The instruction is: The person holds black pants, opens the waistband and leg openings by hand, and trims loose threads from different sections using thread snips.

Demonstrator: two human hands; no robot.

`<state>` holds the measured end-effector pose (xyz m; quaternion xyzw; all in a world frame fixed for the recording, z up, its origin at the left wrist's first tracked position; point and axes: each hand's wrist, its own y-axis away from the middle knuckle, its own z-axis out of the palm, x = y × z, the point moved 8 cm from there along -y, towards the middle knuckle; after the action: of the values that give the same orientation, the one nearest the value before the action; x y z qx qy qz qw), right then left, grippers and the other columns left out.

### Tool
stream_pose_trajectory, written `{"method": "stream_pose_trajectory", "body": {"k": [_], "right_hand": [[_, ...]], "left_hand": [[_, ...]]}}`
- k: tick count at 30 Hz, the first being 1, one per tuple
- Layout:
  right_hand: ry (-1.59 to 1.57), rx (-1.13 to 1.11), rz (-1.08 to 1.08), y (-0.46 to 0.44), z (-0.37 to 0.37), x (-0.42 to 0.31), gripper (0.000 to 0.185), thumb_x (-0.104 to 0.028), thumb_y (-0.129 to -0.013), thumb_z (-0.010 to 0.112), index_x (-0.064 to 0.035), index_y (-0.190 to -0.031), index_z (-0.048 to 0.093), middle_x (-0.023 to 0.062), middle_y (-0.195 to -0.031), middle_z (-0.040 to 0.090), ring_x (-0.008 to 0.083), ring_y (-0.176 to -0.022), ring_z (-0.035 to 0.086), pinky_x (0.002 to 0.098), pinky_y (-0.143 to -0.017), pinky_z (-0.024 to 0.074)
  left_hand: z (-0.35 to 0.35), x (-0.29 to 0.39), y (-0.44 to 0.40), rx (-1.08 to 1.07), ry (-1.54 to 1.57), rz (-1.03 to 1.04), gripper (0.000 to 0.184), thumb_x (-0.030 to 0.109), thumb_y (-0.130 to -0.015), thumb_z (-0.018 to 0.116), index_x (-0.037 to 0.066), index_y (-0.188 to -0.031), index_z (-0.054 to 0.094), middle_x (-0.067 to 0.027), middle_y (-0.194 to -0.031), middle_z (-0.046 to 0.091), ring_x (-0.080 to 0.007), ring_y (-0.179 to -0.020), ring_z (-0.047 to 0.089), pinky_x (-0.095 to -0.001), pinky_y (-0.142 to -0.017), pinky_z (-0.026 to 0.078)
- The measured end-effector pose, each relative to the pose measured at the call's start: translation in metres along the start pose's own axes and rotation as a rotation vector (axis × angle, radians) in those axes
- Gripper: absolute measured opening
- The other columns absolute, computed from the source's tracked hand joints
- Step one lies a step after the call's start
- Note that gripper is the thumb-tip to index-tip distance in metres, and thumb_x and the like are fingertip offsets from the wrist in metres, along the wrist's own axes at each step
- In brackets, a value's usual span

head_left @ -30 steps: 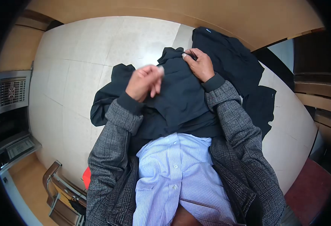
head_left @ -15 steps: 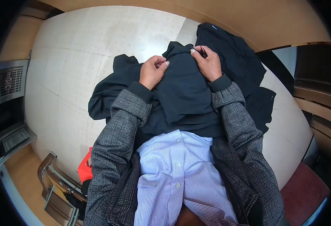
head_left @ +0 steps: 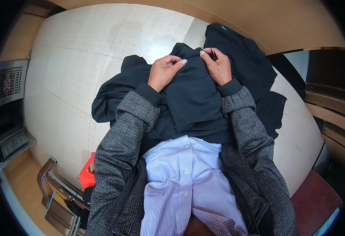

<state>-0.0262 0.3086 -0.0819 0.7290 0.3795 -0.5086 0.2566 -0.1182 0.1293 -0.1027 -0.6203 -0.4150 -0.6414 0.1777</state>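
Note:
A dark garment (head_left: 194,94) lies bunched across my lap and spreads to the left. My left hand (head_left: 166,72) pinches its cloth near the upper edge, thumb against the fingers. On the same edge, a little to the right, my right hand (head_left: 216,66) grips the cloth between thumb and forefinger. A small black pointed tool (head_left: 213,54) sticks up from the fingers of my right hand; most of it is hidden. Beyond that hand another dark garment (head_left: 239,55) with a small pale label lies on the floor.
Pale tiled floor (head_left: 74,70) surrounds the cloth. A wooden panel (head_left: 259,19) runs along the top. At the left is a metal grille (head_left: 9,84); a red object (head_left: 87,175) and a metal-framed chair (head_left: 56,196) are at the lower left. Dark red surface (head_left: 316,202) at lower right.
My left hand, blurred and off the cloth a second ago, has come down onto the garment's edge and moved right toward my right hand. My right hand keeps its grip.

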Motion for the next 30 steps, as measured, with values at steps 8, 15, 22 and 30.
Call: {"method": "stream_pose_trajectory", "body": {"k": [8, 15, 22, 30], "right_hand": [[-0.006, 0.018, -0.003, 0.001, -0.001, 0.000, 0.018, -0.013, -0.087, 0.066, 0.0022, -0.097, 0.067, 0.0034, -0.085, 0.065, 0.0104, -0.075, 0.055, 0.0207, -0.073, 0.0455], [-0.010, 0.006, 0.004, 0.001, 0.000, -0.004, 0.018, -0.013, -0.088, 0.066, 0.0025, -0.096, 0.067, 0.0034, -0.085, 0.065, 0.0108, -0.076, 0.055, 0.0211, -0.074, 0.0454], [-0.005, 0.038, -0.144, 0.007, -0.003, -0.019, 0.014, -0.008, -0.088, 0.065, 0.0032, -0.096, 0.066, 0.0034, -0.091, 0.064, 0.0121, -0.077, 0.055, 0.0222, -0.073, 0.0452], [-0.004, 0.050, -0.244, 0.027, -0.016, -0.040, 0.011, -0.004, -0.088, 0.065, 0.0037, -0.096, 0.066, 0.0043, -0.095, 0.063, 0.0131, -0.077, 0.055, 0.0228, -0.072, 0.0447]], "left_hand": [[-0.002, -0.008, -0.008, 0.049, 0.273, 0.005, 0.013, 0.012, -0.087, 0.069, 0.001, -0.095, 0.069, 0.0010, -0.064, 0.057, -0.0048, -0.054, 0.048, -0.0163, -0.050, 0.038], [-0.016, -0.016, -0.006, 0.155, 0.421, -0.107, 0.014, 0.011, -0.088, 0.067, 0.001, -0.098, 0.067, -0.0011, -0.069, 0.059, -0.0062, -0.056, 0.051, -0.0170, -0.051, 0.041], [-0.017, -0.025, -0.008, 0.158, 0.451, -0.190, 0.011, 0.012, -0.092, 0.060, 0.002, -0.097, 0.061, -0.0025, -0.070, 0.058, -0.0087, -0.056, 0.055, -0.0185, -0.049, 0.042], [-0.025, -0.025, -0.011, 0.197, 0.512, -0.113, 0.010, 0.013, -0.095, 0.056, 0.003, -0.097, 0.056, -0.0037, -0.073, 0.058, -0.0101, -0.057, 0.057, -0.0187, -0.048, 0.041]]}}
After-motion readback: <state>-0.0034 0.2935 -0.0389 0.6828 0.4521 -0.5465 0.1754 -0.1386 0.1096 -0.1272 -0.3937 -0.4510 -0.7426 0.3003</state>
